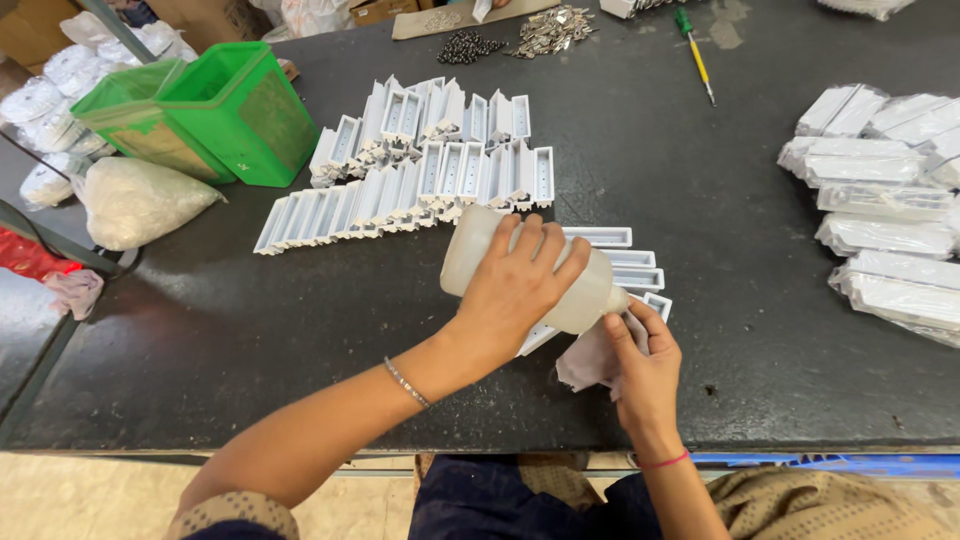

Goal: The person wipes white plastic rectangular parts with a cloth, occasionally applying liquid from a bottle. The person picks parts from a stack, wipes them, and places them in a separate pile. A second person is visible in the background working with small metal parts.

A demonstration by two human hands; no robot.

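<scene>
Far left, off the table edge: white bags (60, 90) heaped on the floor side, out of the work area.

Left on the table: a stuffed clear sack (135, 200) lying on its side, and two green bins (210, 110) tipped over, mouths turned up and away from the person.

Centre: white trays (420, 160), long and narrow, leaned edge on edge in overlapping rows, which packs many into little room and lets one be lifted at a time.

Centre front: left hand (515, 285) wrapped tight around a translucent bottle (490, 255), held nearly level with its nozzle end angled down to the right, onto a cloth (590, 355). Right hand (645, 375) closed on that cloth, pinching it up just under the nozzle, apparently to catch liquid. A few more trays (625, 265) lie flat directly behind both hands.

Back, centre: dark screws (468, 45) and bright metal clips (550, 30) in separate small piles.

Back, right of centre: a screwdriver (697, 60) with a yellow shaft and green grip, lying alone.

Right: wrapped trays (880, 200) in clear film, stacked well apart from the bare ones.
</scene>
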